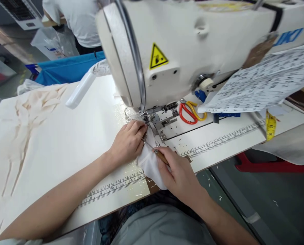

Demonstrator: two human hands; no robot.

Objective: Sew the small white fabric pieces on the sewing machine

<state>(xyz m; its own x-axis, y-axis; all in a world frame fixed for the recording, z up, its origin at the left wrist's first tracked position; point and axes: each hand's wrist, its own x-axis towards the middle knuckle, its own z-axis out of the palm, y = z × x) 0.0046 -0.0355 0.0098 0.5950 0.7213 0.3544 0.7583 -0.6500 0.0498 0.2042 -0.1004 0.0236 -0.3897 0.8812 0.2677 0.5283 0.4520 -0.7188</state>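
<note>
A piece of white fabric (148, 160) lies at the needle area of a sewing machine (178, 54) and hangs over the table's front edge. My left hand (129, 140) is closed on this fabric beside the presser foot, its fingers bent and together. In my right hand (178, 172) is an awl (162, 157) with a wooden handle. Its thin metal shaft points up and left, toward my left fingertips. The fabric also passes beside my right fingers. My fingers hide the awl's tip and part of the fabric.
Red and yellow handled scissors (188, 111) lie right of the needle. Printed sheets (262, 80) overhang the table's right side, near a yellow tape measure (270, 126). Pale fabric strips (26, 126) cover the left. A person in a white shirt (79, 22) is beyond a blue cloth bin (67, 68).
</note>
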